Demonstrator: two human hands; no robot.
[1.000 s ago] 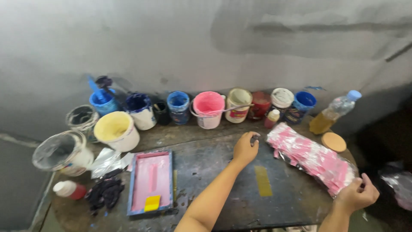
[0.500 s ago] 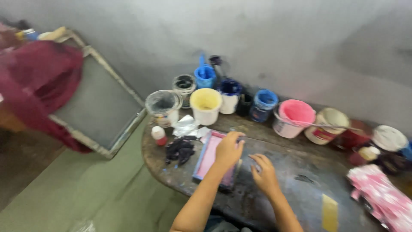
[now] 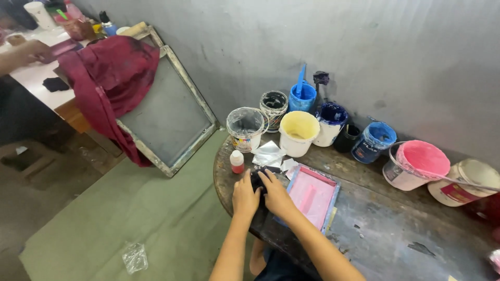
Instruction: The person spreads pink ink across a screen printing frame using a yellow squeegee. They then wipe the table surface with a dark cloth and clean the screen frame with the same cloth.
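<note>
A: Where are the hands?

B: Both rest on a dark crumpled cloth [image 3: 258, 183] at the round table's [image 3: 396, 244] near edge, just left of the pink-filled tray [image 3: 312, 198]. The left hand [image 3: 245, 196] and right hand [image 3: 276, 195] curl around it, gripping.

A: What else is near the tray?

B: Beyond it stands a cream paint bucket [image 3: 298, 132]; to its left, past the cloth, a small red-capped bottle [image 3: 237, 162]; to its right, a pink paint tub [image 3: 415, 165].
</note>
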